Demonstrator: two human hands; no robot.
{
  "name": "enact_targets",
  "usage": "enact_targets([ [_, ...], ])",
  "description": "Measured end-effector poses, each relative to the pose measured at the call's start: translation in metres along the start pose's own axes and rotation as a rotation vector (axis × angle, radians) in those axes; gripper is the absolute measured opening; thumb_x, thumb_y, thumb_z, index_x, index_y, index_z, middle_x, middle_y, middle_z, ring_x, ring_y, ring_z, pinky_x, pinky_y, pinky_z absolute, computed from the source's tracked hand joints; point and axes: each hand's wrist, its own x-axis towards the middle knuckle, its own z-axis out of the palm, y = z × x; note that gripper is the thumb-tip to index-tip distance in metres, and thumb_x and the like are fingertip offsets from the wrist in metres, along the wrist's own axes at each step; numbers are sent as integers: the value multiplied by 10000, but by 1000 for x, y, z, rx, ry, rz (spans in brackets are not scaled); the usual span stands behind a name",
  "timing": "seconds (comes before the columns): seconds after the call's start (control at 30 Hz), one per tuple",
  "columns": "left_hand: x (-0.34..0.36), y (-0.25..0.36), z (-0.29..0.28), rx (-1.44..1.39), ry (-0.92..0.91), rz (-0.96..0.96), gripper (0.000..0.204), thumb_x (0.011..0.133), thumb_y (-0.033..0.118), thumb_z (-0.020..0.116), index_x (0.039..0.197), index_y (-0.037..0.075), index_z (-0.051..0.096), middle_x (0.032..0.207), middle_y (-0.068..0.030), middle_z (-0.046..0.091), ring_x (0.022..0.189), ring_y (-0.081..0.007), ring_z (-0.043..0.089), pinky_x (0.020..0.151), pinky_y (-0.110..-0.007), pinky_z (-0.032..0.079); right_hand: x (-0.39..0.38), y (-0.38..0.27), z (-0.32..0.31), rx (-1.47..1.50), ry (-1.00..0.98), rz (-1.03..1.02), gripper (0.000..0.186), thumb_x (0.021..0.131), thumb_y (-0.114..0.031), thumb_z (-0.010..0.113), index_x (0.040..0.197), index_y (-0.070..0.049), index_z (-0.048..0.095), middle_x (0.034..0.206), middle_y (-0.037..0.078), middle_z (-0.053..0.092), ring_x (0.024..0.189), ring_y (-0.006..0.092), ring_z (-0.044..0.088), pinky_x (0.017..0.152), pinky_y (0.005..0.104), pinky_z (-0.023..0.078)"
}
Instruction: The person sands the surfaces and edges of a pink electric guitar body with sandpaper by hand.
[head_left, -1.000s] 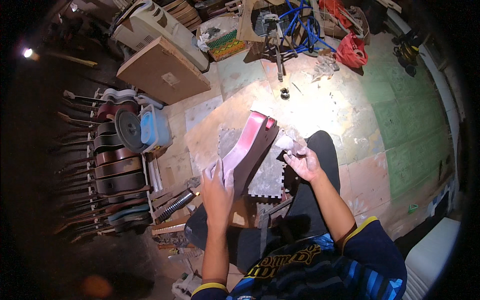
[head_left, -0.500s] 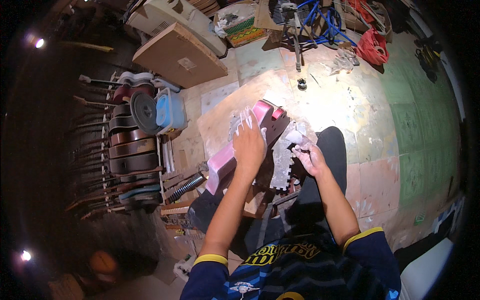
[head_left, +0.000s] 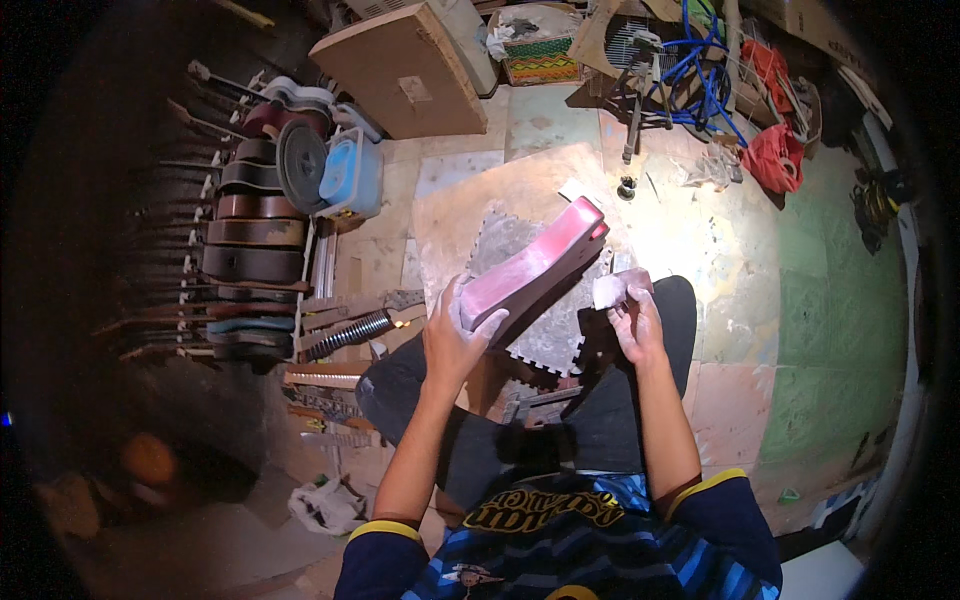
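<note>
A pink guitar body (head_left: 535, 258), dulled by whitish dust, is tilted on its edge between my knees, its far end pointing away to the right. My left hand (head_left: 457, 338) grips its near end, the thumb on one side and the fingers round the other. In my right hand (head_left: 636, 325), a small whitish piece of sandpaper (head_left: 608, 291) is pinched, apart from the body and just right of it. Under the body lies a grey foam mat (head_left: 550, 340) with jigsaw edges, dusted white. Both hands are coated in white dust.
Several guitars (head_left: 255, 232) stand in a rack at the left, beside a blue and clear tub (head_left: 350, 175). A thick board (head_left: 400, 75) leans behind. Blue cable (head_left: 690, 75) and a red bag (head_left: 772, 160) lie at the back right. A black coil spring (head_left: 350, 335) sits near my left knee.
My left hand has moved from the top of the guitar body to its near end. The body has turned and tilted, its pink edge now facing up. The right hand keeps the sandpaper.
</note>
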Motion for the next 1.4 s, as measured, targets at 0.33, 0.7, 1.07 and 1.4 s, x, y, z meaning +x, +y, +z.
enact_targets([
  [0.33,22,25,-9,-93,-120,-40,560,764,302,891,1217,43,690,1173,-193,715,1078,-390,700,935,-442,553,-49,-34,58,-30,-373,153,355,881,-219,618,1188,-45,589,1018,99,657,941,287,681,891,486,603],
  [0.7,-5,23,9,-69,-43,-101,542,719,357,920,1131,79,705,1005,-159,746,924,-374,738,776,-455,586,-68,-9,127,-1573,-426,-916,383,890,9,669,1274,7,670,1276,188,605,1169,334,633,982,403,527],
  [1.07,-10,25,16,-91,35,-52,490,695,321,904,1082,91,708,915,-158,723,832,-387,716,717,-476,574,-71,7,123,-1658,-416,-881,594,768,67,653,1355,-24,653,1314,203,627,1224,386,612,1068,429,484],
  [1.4,-10,24,14,-76,10,-53,529,684,343,906,1097,84,702,922,-163,713,863,-375,712,745,-469,573,-79,15,128,-1686,-424,-897,685,747,152,586,1397,-56,650,1279,183,634,1129,379,591,1018,418,464],
])
